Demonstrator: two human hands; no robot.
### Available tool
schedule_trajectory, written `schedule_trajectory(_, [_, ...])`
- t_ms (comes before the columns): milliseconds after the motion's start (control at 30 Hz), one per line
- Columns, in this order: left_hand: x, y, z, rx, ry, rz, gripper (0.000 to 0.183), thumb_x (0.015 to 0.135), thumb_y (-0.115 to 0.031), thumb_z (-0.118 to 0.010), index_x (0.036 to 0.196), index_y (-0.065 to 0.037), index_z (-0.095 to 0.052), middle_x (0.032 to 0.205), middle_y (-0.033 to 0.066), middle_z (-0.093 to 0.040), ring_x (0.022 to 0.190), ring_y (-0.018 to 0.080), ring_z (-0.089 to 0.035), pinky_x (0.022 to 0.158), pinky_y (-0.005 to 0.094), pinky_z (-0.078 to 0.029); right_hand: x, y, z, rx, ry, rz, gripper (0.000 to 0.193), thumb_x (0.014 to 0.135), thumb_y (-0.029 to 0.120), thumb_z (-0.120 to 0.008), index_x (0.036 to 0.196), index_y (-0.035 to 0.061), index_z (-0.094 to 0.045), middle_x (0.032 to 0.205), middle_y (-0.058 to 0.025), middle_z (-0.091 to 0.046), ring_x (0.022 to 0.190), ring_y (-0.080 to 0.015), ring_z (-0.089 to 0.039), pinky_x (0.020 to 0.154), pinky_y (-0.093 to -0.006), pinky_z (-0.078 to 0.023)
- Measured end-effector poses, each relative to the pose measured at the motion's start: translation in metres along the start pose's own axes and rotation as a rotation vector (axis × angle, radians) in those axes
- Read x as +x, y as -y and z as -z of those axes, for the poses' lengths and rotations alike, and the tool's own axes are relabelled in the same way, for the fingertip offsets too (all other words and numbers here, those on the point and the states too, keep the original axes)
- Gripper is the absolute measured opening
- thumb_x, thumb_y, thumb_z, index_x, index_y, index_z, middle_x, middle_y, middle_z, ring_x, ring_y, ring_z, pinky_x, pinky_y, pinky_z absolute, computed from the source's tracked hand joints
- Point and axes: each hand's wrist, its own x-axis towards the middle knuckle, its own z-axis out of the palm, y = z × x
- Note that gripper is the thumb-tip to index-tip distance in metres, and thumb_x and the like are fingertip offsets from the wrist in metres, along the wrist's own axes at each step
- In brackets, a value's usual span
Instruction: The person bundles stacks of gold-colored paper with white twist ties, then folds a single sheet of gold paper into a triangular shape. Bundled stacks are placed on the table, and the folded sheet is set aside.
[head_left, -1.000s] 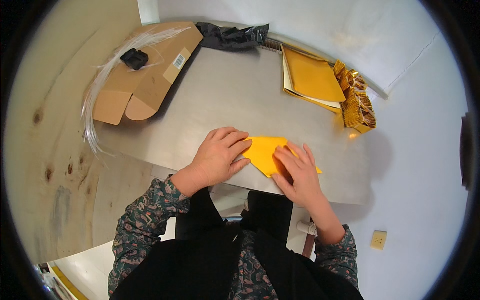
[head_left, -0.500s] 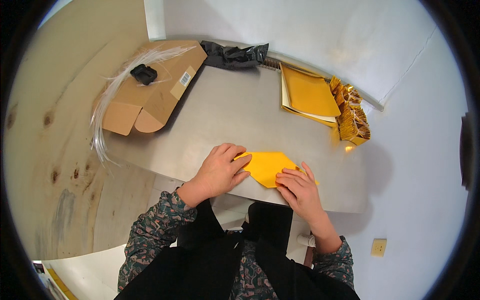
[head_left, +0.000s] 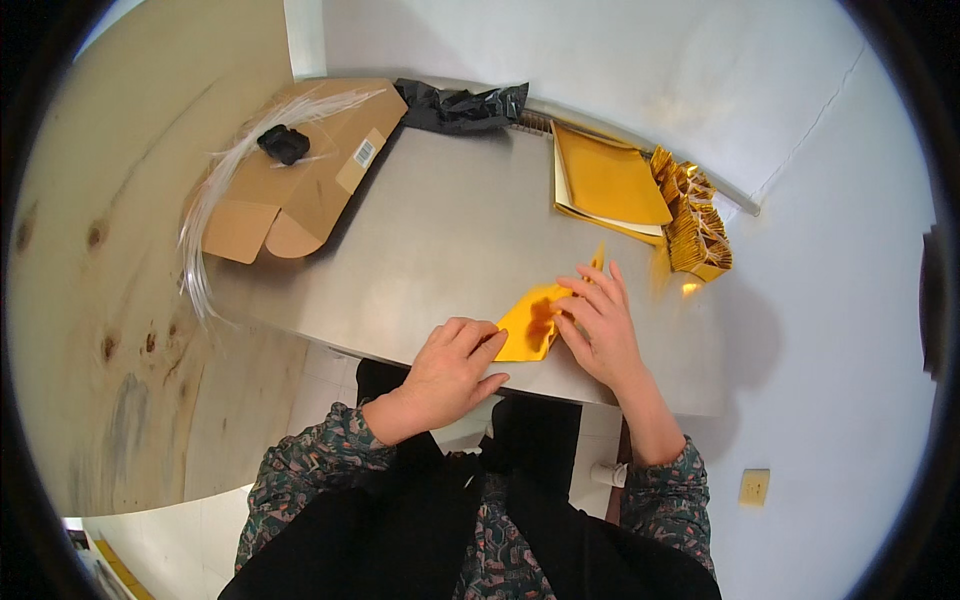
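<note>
A folded sheet of golden-yellow paper [head_left: 522, 322] lies near the front edge of the metal table, between my two hands. My left hand [head_left: 452, 368] presses its left end, the fingertips resting on the paper. Closed on the right part of the sheet, my right hand [head_left: 597, 322] holds it by thumb and fingers. There the paper is lifted, and a narrow pointed end rises beyond the fingers. My right fingers hide some of the folds.
A cardboard box [head_left: 330, 195] with white strands [head_left: 215, 190] and a black object [head_left: 284, 145] stands at left. Behind lies a black plastic bag [head_left: 465, 107]. At the back right are stacked gold sheets [head_left: 610, 180] and bundled folded gold paper [head_left: 697, 232] along the wall.
The yellow paper has turned, its right end now pointing away from me and lifted. My right hand has moved slightly farther away with it; my left hand has shifted a little nearer.
</note>
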Motion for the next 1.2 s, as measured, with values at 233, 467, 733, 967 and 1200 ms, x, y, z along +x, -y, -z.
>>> schedule_trajectory(233, [-0.007,-0.027,-0.013,0.016,0.021,-0.038,0.056,0.086,-0.027,-0.081,0.134,-0.005,-0.063,0.135,0.0104,-0.059,0.122,0.0313,-0.054,0.101,0.0430,-0.045,-0.001,-0.004,-0.018,-0.026,0.005,-0.106,0.032,0.093,0.019,-0.071,0.122,0.0070,-0.068,0.137,-0.0129,-0.063,0.136,-0.0346,-0.053,0.123,-0.0613,-0.024])
schedule_trajectory(467, [-0.005,-0.033,-0.018,0.004,0.004,-0.074,0.053,0.086,-0.030,-0.080,0.130,-0.005,-0.066,0.133,0.0062,-0.063,0.122,0.0268,-0.055,0.098,0.0399,-0.044,-0.005,-0.010,-0.021,-0.045,0.026,-0.174,0.033,0.093,0.019,-0.070,0.123,0.0059,-0.067,0.135,-0.0145,-0.065,0.131,-0.0340,-0.056,0.120,-0.0586,-0.029])
schedule_trajectory(733, [0.006,-0.007,-0.010,-0.135,0.081,-0.146,0.031,0.091,-0.016,-0.074,0.121,-0.009,-0.074,0.131,0.0049,-0.068,0.122,0.0252,-0.058,0.099,0.0383,-0.047,0.002,-0.016,-0.025,0.027,-0.013,-0.157,0.026,0.094,0.010,-0.062,0.119,0.0027,-0.069,0.129,-0.0156,-0.068,0.120,-0.0345,-0.060,0.108,-0.0461,-0.043])
schedule_trajectory(967, [0.007,-0.005,-0.015,-0.158,0.020,-0.123,0.032,0.089,-0.018,-0.077,0.120,-0.011,-0.074,0.132,0.0019,-0.068,0.124,0.0255,-0.057,0.101,0.0396,-0.049,0.001,-0.015,-0.031,0.029,-0.018,-0.144,0.029,0.093,0.008,-0.062,0.120,0.0021,-0.069,0.132,-0.0163,-0.067,0.123,-0.0364,-0.057,0.108,-0.0470,-0.043])
schedule_trajectory(1200, [0.006,-0.008,-0.016,-0.133,0.034,-0.075,0.039,0.087,-0.024,-0.080,0.123,-0.014,-0.074,0.134,-0.0002,-0.068,0.123,0.0255,-0.058,0.102,0.0394,-0.048,0.005,-0.011,-0.036,0.038,-0.028,-0.204,0.030,0.092,0.009,-0.064,0.121,0.0028,-0.069,0.132,-0.0167,-0.066,0.125,-0.0357,-0.056,0.109,-0.0470,-0.041])
